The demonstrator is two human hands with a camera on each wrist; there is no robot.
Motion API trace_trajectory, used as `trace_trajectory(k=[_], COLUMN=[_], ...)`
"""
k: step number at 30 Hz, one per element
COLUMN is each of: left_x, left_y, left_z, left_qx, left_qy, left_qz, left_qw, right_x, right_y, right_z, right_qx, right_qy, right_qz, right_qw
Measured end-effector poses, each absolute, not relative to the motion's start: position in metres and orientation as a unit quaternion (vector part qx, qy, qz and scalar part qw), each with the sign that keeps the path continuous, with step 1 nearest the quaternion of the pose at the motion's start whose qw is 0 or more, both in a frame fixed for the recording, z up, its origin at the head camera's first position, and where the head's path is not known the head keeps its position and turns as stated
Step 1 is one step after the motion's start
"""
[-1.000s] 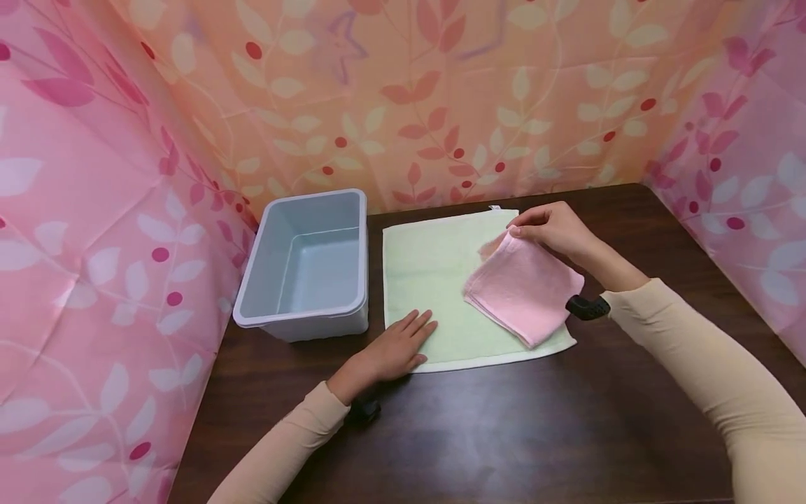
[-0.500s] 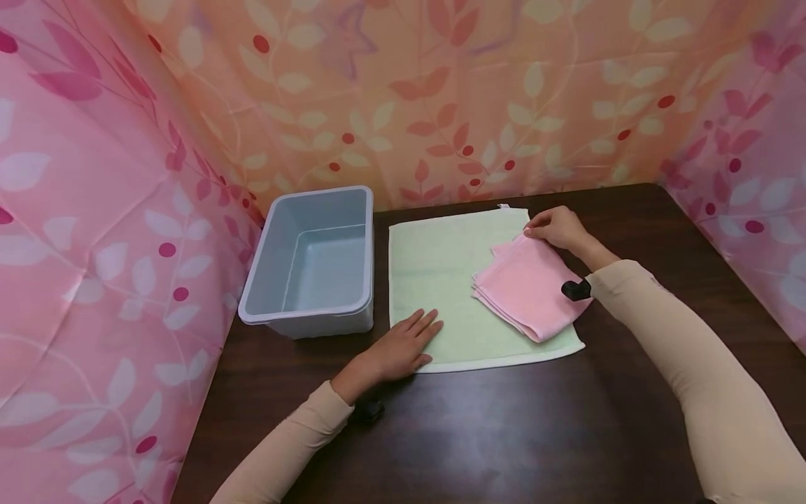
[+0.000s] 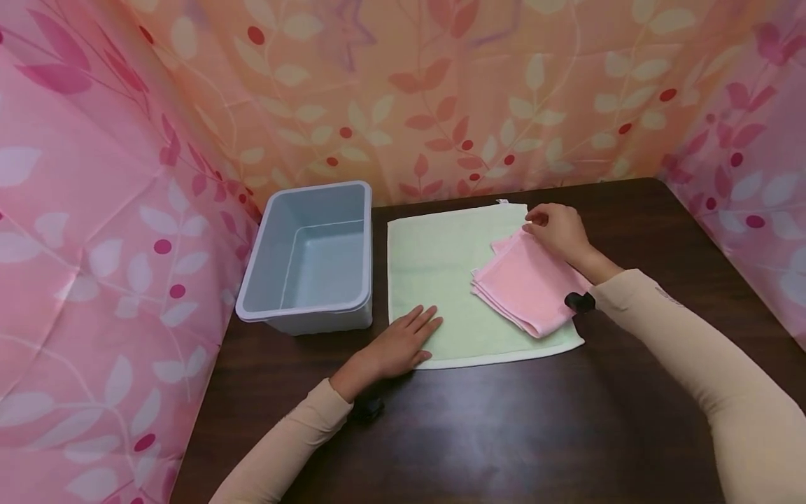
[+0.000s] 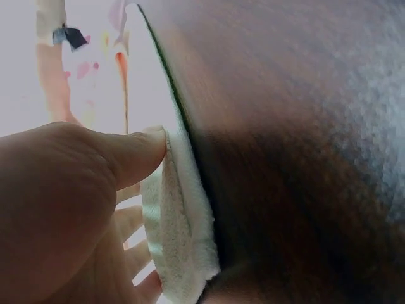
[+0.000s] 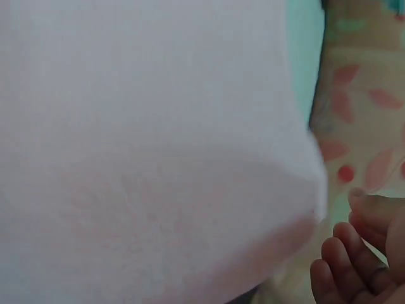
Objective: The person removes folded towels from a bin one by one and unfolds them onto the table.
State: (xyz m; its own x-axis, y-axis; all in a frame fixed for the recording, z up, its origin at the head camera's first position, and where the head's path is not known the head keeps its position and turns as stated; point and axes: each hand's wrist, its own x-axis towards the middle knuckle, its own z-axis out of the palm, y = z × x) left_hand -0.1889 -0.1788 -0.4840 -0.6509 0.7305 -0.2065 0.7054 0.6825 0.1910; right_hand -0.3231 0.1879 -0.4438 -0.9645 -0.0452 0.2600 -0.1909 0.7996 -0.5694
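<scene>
A pale green towel with a white hem lies flat on the dark wooden table. On its right part rests a folded pink cloth, its layered edges facing front left. My left hand lies flat with spread fingers on the towel's front left corner; in the left wrist view its thumb touches the towel's edge. My right hand hovers at the pink cloth's far corner. In the right wrist view, the loosely bent fingers are apart from the cloth and hold nothing.
A grey-blue plastic bin stands left of the towel, with nothing visible inside. Flower-patterned curtains enclose the table at the back and both sides. A black wrist device sits close to the pink cloth's right edge.
My right hand lowered the lifted corner of the pink cloth, shifting it slightly right, and let go. The cloth now lies flatter. The left hand stayed on the towel.
</scene>
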Motion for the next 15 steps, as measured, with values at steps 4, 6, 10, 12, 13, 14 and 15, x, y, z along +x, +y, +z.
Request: trace_trajectory(k=[4,6,10,12,13,14,15], left_x=[-0.188,-0.188,-0.187,-0.187,-0.187,-0.187,-0.187], left_y=[-0.178,-0.177,-0.177,-0.177,-0.177,-0.176,-0.176], left_z=[-0.481,-0.480,-0.481,-0.481,-0.481,-0.481,-0.482], left_qx=[0.392,0.390,0.387,0.385,0.384,0.384,0.383], left_qy=[0.908,0.909,0.910,0.910,0.910,0.910,0.911], left_qz=[0.049,0.047,0.043,0.042,0.041,0.040,0.040], left_qw=[0.141,0.141,0.146,0.148,0.150,0.150,0.150], right_x=[-0.288,-0.266,-0.225,-0.208,-0.202,-0.195,-0.190], right_y=[0.177,0.173,0.171,0.172,0.174,0.175,0.176], right_z=[-0.430,-0.428,-0.437,-0.444,-0.448,-0.452,-0.456], right_qx=[0.096,0.116,0.151,0.161,0.164,0.167,0.169], right_qy=[-0.929,-0.923,-0.915,-0.911,-0.909,-0.906,-0.904], right_qz=[0.343,0.358,0.371,0.378,0.383,0.388,0.392], right_qw=[0.101,0.083,0.049,0.034,0.030,0.027,0.026])
